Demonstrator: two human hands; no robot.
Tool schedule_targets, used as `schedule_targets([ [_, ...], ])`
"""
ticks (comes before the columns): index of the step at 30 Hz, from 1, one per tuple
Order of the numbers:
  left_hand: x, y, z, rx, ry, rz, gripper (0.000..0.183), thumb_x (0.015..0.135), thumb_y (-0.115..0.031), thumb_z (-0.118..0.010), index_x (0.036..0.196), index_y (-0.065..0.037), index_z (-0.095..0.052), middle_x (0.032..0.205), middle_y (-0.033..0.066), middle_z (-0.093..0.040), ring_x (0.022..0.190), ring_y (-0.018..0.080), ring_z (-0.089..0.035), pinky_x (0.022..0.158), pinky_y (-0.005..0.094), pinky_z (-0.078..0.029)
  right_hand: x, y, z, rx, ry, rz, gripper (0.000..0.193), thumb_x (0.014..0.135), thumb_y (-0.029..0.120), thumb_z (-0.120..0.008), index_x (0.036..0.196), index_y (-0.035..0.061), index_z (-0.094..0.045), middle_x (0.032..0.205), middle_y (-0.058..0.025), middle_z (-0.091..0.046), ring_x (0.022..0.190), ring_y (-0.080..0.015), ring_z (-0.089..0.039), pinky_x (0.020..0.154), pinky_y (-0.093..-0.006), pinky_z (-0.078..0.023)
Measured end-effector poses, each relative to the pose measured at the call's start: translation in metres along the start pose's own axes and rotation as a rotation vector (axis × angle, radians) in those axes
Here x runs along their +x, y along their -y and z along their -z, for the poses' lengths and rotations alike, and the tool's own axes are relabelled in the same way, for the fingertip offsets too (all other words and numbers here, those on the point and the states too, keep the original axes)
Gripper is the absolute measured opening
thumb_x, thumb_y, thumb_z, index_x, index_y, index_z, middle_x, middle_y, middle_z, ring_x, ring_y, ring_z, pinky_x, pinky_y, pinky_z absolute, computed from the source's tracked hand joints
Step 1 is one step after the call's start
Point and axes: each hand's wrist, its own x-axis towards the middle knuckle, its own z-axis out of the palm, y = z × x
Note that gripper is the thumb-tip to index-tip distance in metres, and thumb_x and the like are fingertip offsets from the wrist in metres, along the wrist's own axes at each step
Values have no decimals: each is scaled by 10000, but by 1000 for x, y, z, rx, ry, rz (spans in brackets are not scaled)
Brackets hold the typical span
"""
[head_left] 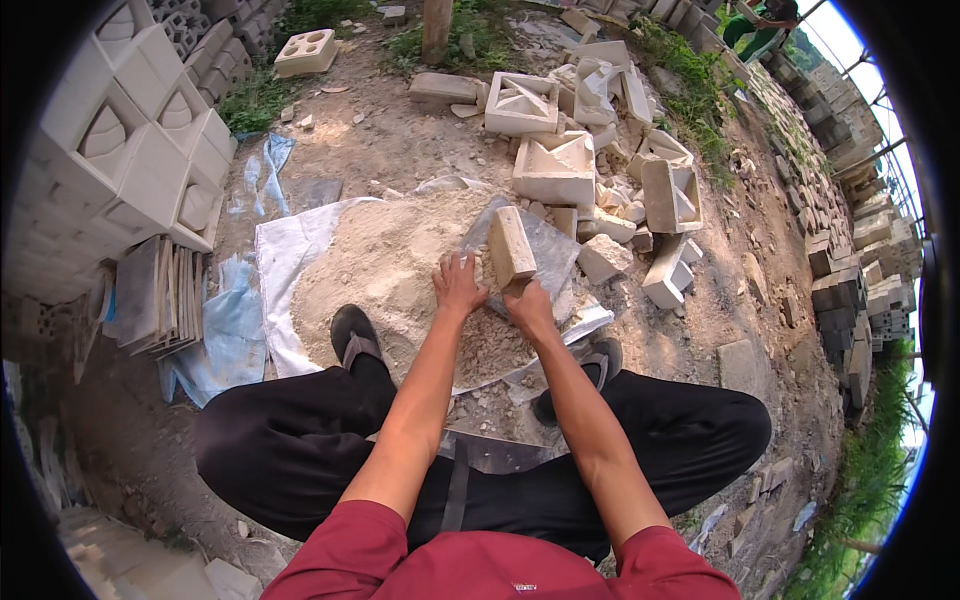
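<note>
My right hand (526, 302) is closed round the near end of a pale oblong block (511, 246), tilted up over a flat grey slab (552, 256). Whether the block is wood or masonry, I cannot tell. Just left of it, my left hand (459, 284) rests with fingers apart at the edge of a heap of pale crushed rubble and powder (385, 250). The heap lies on a white sheet (290, 335), whose edges show on the left and right. My shod feet stand on both sides of the heap's near edge.
Broken cast blocks (556, 168) pile up beyond the slab on the right. Tall stacks of pale blocks (125, 110) rise at the left, beside upright boards (170, 295) and blue sheeting (235, 325). A wooden post (437, 30) stands ahead. Another person (762, 25) is far right.
</note>
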Motion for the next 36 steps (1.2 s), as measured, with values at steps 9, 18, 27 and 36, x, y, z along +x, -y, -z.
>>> schedule_targets([
  [9,4,-4,-31,-197,65,-145,731,772,-270,-674,1414,-72,-383,1426,149,-420,1382,363,-308,1126,546,-240,-23,-3,-7,52,-99,80,580,780,298,-659,1163,-90,-461,956,-350,-632,945,-496,-615,828,-520,-499],
  [18,-4,18,-49,-258,-155,-148,800,762,-241,-707,1397,76,-338,1434,250,-391,1385,381,-303,1153,488,-224,-4,10,14,77,-129,80,507,766,262,-654,1086,-108,-519,949,-339,-637,929,-483,-620,829,-507,-495],
  [27,-8,12,-29,-306,-232,-151,661,772,-198,-713,1314,72,-445,1271,249,-527,1204,392,-486,1078,437,-358,-6,4,14,71,-126,95,519,766,267,-650,1108,-94,-501,942,-335,-639,928,-483,-618,824,-519,-489],
  [36,-6,17,-27,-368,-263,-66,717,833,-181,-635,1422,55,-301,1325,293,-477,1234,431,-453,1077,445,-352,-11,3,4,-77,-57,27,524,785,277,-637,1127,-91,-490,949,-352,-631,930,-490,-618,822,-516,-497],
])
